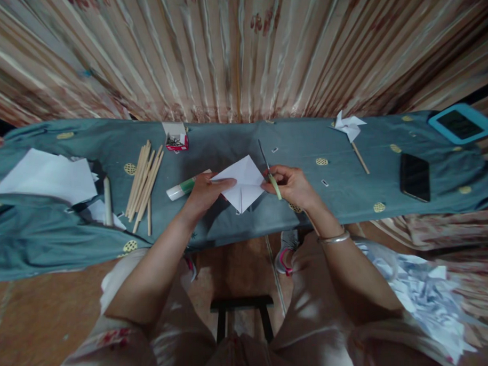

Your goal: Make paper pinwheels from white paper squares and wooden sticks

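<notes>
A square of white paper (244, 184) with crease lines and a slit near its lower corner is held above the table like a diamond. My left hand (207, 192) pinches its left side, thumb on top. My right hand (294, 185) is closed around scissors (274, 186) with a light green handle, their blades pointing up and away. That hand's fingertips also touch the right corner of the paper. Behind my left hand lies a green and white glue stick (180, 189), partly hidden by the fingers.
Wooden sticks (145, 184) and an open box of pins (176, 140) lie left. Farther left are white sheets (47, 176). A paper pinwheel (349, 127), a phone (415, 177) and a blue-framed device (462, 123) lie right on the cloth-covered table (230, 234). Paper scraps (427, 288) lie lower right.
</notes>
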`<state>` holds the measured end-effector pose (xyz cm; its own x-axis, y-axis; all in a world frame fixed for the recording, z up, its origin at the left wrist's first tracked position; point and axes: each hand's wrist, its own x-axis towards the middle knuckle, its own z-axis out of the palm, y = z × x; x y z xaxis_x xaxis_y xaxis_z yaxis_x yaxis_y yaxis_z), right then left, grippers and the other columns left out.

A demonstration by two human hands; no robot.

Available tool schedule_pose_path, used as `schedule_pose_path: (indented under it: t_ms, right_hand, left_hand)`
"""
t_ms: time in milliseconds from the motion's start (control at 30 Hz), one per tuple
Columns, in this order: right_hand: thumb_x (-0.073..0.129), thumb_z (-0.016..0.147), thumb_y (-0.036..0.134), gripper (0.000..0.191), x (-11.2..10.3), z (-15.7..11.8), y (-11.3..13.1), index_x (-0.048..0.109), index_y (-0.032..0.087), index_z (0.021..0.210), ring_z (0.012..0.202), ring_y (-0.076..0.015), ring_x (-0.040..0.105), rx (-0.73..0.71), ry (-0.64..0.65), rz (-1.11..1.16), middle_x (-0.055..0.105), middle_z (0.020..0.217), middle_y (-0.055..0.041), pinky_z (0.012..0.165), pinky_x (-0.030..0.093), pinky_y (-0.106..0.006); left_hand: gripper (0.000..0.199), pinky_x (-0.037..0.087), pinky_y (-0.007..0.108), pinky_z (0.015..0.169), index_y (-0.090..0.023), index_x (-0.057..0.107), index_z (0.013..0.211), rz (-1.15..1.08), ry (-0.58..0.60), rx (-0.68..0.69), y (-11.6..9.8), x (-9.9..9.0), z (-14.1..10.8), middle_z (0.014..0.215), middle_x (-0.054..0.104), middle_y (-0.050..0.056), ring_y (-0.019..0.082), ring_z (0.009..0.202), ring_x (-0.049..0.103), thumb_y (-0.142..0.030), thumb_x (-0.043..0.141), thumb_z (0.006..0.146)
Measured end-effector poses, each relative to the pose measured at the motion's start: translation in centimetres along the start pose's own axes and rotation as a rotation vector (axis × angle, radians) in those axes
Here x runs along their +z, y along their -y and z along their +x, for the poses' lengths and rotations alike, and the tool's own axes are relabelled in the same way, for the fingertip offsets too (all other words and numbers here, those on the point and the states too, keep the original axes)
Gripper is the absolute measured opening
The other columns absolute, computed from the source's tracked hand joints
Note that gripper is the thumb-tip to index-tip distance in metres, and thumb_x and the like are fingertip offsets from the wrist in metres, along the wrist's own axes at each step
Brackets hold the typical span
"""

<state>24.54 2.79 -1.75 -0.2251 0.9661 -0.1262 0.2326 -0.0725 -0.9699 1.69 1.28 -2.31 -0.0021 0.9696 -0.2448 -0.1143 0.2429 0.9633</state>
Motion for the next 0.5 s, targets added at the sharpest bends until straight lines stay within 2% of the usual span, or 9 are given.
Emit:
schedule_pose_path:
  t_ms: [100, 200, 333, 400, 500]
  right_hand:
    - [0.084, 0.056, 0.040, 0.038, 1.1, 0.0, 0.1, 0.067, 0.018, 0.082, 0.048, -0.0073, 0.040, 0.005, -0.023, 0.035, 0.047, 0.050, 0.0103, 0.049, 0.030, -0.024]
    - [0.085, 0.052, 0.044, 0.041, 2.3, 0.2, -0.2, 0.065, 0.020, 0.077, 0.048, -0.0070, 0.038, 0.016, -0.070, 0.109, 0.045, 0.049, 0.0108, 0.048, 0.030, -0.023]
    - [0.087, 0.048, 0.048, 0.047, 3.5, 0.7, -0.6, 0.063, 0.020, 0.079, 0.049, -0.0072, 0.042, 0.050, -0.111, 0.199, 0.050, 0.052, 0.0093, 0.047, 0.032, -0.023]
    - [0.088, 0.049, 0.048, 0.049, 4.0, 0.9, -0.8, 0.062, 0.021, 0.080, 0.049, -0.0075, 0.045, 0.061, -0.128, 0.238, 0.052, 0.054, 0.0088, 0.048, 0.034, -0.023]
    - [0.088, 0.048, 0.050, 0.052, 4.7, 0.9, -0.6, 0.060, 0.022, 0.081, 0.052, -0.0095, 0.051, 0.094, -0.136, 0.321, 0.057, 0.057, 0.0074, 0.049, 0.039, -0.023]
  left_hand:
    - [0.034, 0.051, 0.028, 0.056, -0.015, 0.073, 0.073, -0.108, -0.009, 0.004, 0.0, 0.4, 0.0, 0.069, 0.073, 0.005, 0.018, 0.060, 0.065, -0.041, 0.085, 0.056]
    - [0.043, 0.058, 0.036, 0.070, -0.016, 0.072, 0.085, -0.217, 0.040, -0.016, -0.3, 0.8, -0.2, 0.082, 0.076, 0.010, 0.027, 0.081, 0.072, -0.050, 0.081, 0.061]
    - [0.045, 0.059, 0.042, 0.082, -0.020, 0.069, 0.091, -0.300, 0.086, -0.025, -0.8, 1.1, -0.9, 0.096, 0.076, 0.013, 0.034, 0.107, 0.070, -0.057, 0.076, 0.068]
    - [0.044, 0.059, 0.043, 0.083, -0.021, 0.068, 0.093, -0.322, 0.108, -0.022, -0.9, 1.2, -1.3, 0.104, 0.076, 0.012, 0.034, 0.112, 0.069, -0.057, 0.077, 0.068]
    - [0.046, 0.059, 0.042, 0.086, -0.020, 0.067, 0.096, -0.354, 0.111, -0.023, -0.5, 1.5, -1.7, 0.109, 0.075, 0.011, 0.030, 0.106, 0.071, -0.052, 0.081, 0.065]
